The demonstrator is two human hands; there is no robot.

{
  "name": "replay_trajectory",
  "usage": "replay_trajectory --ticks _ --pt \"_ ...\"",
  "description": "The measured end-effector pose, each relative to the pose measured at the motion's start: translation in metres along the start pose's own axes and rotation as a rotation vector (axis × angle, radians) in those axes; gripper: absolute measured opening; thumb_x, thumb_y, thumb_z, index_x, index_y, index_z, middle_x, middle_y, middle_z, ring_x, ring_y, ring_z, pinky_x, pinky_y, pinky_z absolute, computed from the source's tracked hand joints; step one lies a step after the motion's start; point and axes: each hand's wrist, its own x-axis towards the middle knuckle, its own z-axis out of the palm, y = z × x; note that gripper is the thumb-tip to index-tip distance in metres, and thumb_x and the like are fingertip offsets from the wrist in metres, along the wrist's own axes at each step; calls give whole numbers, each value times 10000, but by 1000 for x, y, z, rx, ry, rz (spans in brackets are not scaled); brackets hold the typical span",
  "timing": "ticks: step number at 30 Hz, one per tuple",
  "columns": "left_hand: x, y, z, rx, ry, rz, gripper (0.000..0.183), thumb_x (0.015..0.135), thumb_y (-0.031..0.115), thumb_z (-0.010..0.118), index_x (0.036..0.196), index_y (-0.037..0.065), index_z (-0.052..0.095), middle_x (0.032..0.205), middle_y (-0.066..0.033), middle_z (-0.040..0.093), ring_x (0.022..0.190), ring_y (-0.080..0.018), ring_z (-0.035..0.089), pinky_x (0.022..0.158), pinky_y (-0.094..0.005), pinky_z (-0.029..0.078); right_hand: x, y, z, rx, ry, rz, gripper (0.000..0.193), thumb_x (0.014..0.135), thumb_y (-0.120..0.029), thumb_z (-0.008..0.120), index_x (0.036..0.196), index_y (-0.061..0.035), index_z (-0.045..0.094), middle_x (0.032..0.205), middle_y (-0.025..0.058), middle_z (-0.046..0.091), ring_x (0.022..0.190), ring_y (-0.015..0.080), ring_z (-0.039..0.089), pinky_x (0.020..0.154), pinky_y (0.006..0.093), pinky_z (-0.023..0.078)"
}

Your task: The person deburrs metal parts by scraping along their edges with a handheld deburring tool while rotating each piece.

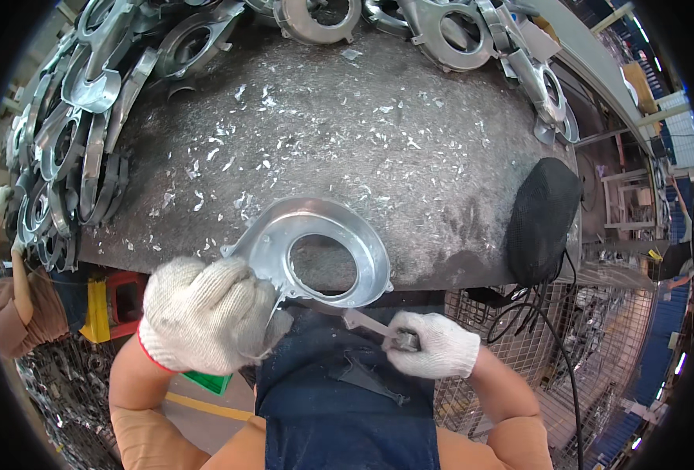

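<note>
My left hand [206, 313], in a white knit glove with a red cuff edge, grips a silvery metal casting [372, 262] by its narrower end. This casting has a broad ring around a large round hole and sits tilted over the table's near edge. My right hand [435, 346], gloved too, is closed around the handle of a flat-bladed metal hand tool [369, 323]. The blade points left, toward the casting's lower rim; whether it touches is unclear. My left fingers hide the casting's held end.
Metal shavings litter the dark tabletop [300, 149]. Similar castings [57, 149] pile up along its left and far sides. A black mesh-covered object [545, 219] with a cable stands at right, above wire cages [605, 337]. Another person's gloved hand [2, 201] is far left, near a red crate [125, 301].
</note>
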Motion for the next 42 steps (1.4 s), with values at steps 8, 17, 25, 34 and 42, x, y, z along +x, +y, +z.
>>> replay_trajectory --ticks 8,17,25,34,42 --pt "9 31 -10 103 -71 -174 250 726 293 841 910 126 815 871 -31 731 876 -264 746 731 -457 532 -1 -6 24 -79 234 45 277 943 -288 771 1131 -109 672 902 166 782 896 418 788 798 478 629" --pt "11 21 -11 -22 -19 -216 194 704 225 857 862 134 791 848 -39 714 851 -287 740 736 -469 543 -6 -4 25 -55 247 -63 257 915 -237 801 1109 -128 672 917 141 782 854 395 788 741 475 627" --pt "18 12 -13 -68 24 -225 151 698 198 864 806 139 777 781 -40 692 785 -300 726 709 -468 532 -1 -13 15 -121 401 12 248 922 -257 795 1104 -132 682 936 145 793 856 397 789 770 474 638" --pt "37 -2 -15 -77 58 -154 148 651 179 861 752 153 756 731 -39 664 713 -273 695 642 -430 508 7 -31 -14 -536 601 -97 202 857 -213 813 1004 -97 737 942 130 771 827 356 773 730 442 629" --pt "33 1 -16 -80 16 -194 164 643 210 894 754 170 780 744 -37 677 694 -272 686 639 -429 515 7 -39 -8 -424 653 -54 220 860 -233 818 1021 -107 737 913 117 776 818 351 783 730 436 641"
